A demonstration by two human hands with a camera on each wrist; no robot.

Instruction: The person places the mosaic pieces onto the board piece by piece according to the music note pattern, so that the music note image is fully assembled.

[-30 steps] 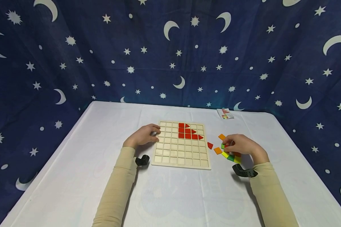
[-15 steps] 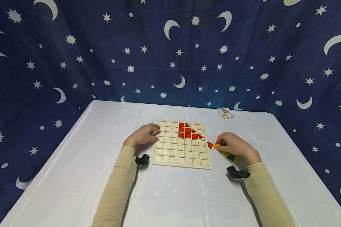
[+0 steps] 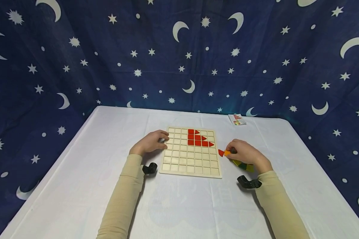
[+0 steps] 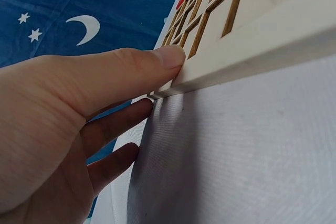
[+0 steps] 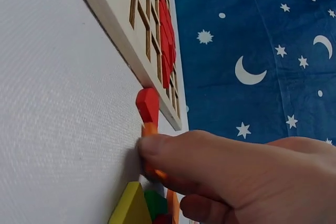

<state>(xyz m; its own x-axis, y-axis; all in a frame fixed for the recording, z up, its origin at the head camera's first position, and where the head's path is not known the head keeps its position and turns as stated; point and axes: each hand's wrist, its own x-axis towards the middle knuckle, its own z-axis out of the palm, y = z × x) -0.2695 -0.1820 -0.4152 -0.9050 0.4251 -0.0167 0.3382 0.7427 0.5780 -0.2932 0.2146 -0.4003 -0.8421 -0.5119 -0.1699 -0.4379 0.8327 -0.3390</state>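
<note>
A wooden grid board (image 3: 176,162) lies on the white table, with red square and pointed tiles (image 3: 198,143) set in its upper right cells. My left hand (image 3: 149,142) rests at the board's left edge. In the left wrist view its thumb touches the rim (image 4: 236,59), the fingers loosely extended along the side. To the board's right, my right hand (image 3: 246,152) pinches an orange tile (image 3: 227,153), also orange in the right wrist view (image 5: 150,129). That tile's tip meets a loose red tile (image 3: 221,152) beside the board. The right fingertips are partly hidden behind the thumb.
Yellow and green tiles (image 3: 242,165) lie partly under my right hand; a yellow one (image 5: 131,205) shows near the right wrist camera. A small pattern card (image 3: 237,119) lies at the table's back right. A dark blue star-and-moon cloth (image 3: 155,49) hangs behind.
My right hand has moved left from the loose tiles, bringing the orange tile up to the red one. The left hand and the board have stayed in place.
</note>
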